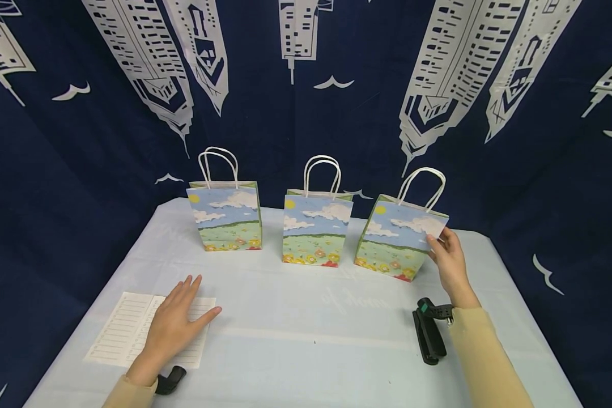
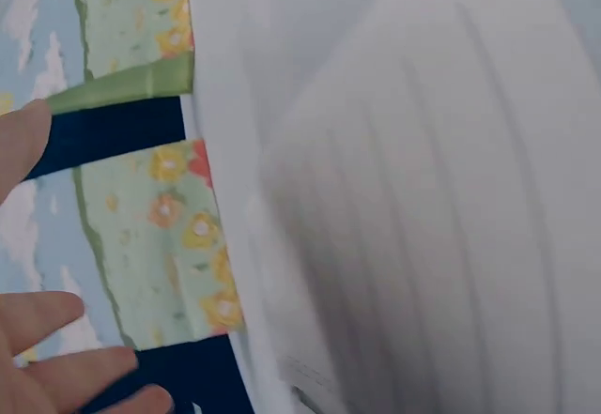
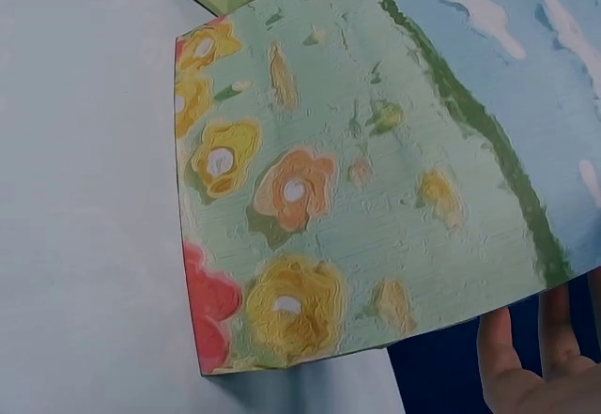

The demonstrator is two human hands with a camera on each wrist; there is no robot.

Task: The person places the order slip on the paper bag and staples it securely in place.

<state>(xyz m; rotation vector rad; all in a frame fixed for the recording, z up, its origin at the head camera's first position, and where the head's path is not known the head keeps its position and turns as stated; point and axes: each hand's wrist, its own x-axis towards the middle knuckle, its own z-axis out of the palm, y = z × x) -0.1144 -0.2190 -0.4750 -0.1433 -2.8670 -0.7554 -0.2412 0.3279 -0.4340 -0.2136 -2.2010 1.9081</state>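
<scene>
Step in hand, by my judgement: adjusting the stance of the right bag (image 1: pixel 395 238). My right hand (image 1: pixel 449 263) grips this bag at its right side edge; the thumb bears on the printed front, and the fingers sit at the side and behind. The bag lies just to the left of that hand, its front turned askew compared with the other two. I cannot tell whether its base rests fully on the bench (image 1: pixel 311 311).

Next move, by my judgement: it calls for a light, steady hold at the edge, since the paper wall could crease under a hard pinch. Square the base before releasing.

My left hand (image 1: pixel 170 326) is spread, fingers extended and thumb out to the side, gripping nothing. It is positioned over the lined paper (image 1: pixel 117 328), which shows on both sides of the hand; contact between hand and paper cannot be confirmed.

Location of remaining items: the middle bag (image 1: pixel 316 226) stands upright between the hands, ahead of the left and nearer the right. The left bag (image 1: pixel 229 221) stands upright, ahead of the left hand and slightly to its right. The black stapler (image 1: pixel 429 340) lies nearer to me than the right hand, just left of the forearm.
</scene>
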